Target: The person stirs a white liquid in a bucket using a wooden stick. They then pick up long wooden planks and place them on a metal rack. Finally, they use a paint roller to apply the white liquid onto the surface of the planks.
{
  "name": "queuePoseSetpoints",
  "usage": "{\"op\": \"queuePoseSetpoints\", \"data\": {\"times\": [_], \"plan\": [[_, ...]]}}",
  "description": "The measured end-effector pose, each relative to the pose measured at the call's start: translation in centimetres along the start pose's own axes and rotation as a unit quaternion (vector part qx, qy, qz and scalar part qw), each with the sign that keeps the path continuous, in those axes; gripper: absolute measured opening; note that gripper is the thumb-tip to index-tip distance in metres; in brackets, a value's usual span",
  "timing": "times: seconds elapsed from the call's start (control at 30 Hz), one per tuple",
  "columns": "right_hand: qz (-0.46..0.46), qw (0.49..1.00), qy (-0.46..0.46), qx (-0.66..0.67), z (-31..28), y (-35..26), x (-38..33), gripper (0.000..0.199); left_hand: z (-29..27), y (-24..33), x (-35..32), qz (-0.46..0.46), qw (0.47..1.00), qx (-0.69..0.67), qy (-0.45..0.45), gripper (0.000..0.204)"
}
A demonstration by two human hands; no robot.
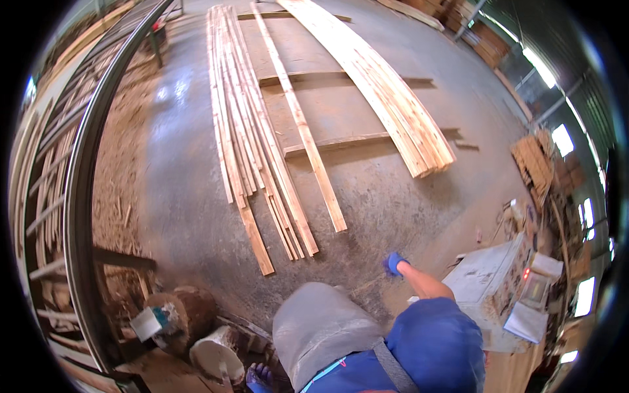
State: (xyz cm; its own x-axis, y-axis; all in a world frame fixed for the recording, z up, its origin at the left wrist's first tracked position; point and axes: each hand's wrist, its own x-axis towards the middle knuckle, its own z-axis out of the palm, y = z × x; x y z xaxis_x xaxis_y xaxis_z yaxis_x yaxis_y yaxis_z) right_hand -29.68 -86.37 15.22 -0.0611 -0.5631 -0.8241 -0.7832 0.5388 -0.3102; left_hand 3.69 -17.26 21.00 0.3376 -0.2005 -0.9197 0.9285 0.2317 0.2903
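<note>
My right hand [394,263] wears a blue glove and reaches out past my blue sleeve over the grey floor. Its fingers are smeared, and no object shows in it. At the lower edge my left hand [259,378], also blue-gloved, hangs beside a cut log [217,361] with its fingers apart and nothing seen in them. A grey apron [327,331] covers my front. Ahead of me lie a row of long, narrow wooden boards [237,118] with uneven near ends, a single board [308,141] and a wide stack of pale boards [393,98]. Neither hand touches them.
Wooden crosspieces [337,142] lie under the boards. On the left runs a dark metal frame [82,164], with sawdust [124,196] behind it. A thick log [190,311] stands at lower left. A pale machine cabinet [485,278] with a control panel is close on my right.
</note>
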Motion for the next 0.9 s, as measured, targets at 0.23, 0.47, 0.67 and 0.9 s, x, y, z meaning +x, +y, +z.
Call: {"op": "queuePoseSetpoints", "data": {"times": [0.23, 0.47, 0.67, 0.9], "plan": [[0.091, 0.968, -0.224, -0.062, -7.4, 12.7, -2.0, 0.032, 14.8, -3.6, 6.3, -0.039, 0.977, 0.196, 0.068, 0.033], [0.183, 0.951, -0.065, 0.242, -23.9, 14.3, 6.6, 0.025, 38.1, -13.5, 7.0, -0.09, 0.917, 0.385, -0.049, 0.031], [0.01, 0.972, -0.109, 0.207, -30.6, 2.6, 8.2, 0.019, 54.2, -19.9, 16.7, -0.095, 0.894, 0.425, -0.107, 0.031], [0.286, 0.926, -0.097, 0.228, -36.0, 15.5, 12.7, 0.027, 72.6, -32.6, 29.8, -0.024, 0.863, 0.504, -0.025, 0.039]]}}
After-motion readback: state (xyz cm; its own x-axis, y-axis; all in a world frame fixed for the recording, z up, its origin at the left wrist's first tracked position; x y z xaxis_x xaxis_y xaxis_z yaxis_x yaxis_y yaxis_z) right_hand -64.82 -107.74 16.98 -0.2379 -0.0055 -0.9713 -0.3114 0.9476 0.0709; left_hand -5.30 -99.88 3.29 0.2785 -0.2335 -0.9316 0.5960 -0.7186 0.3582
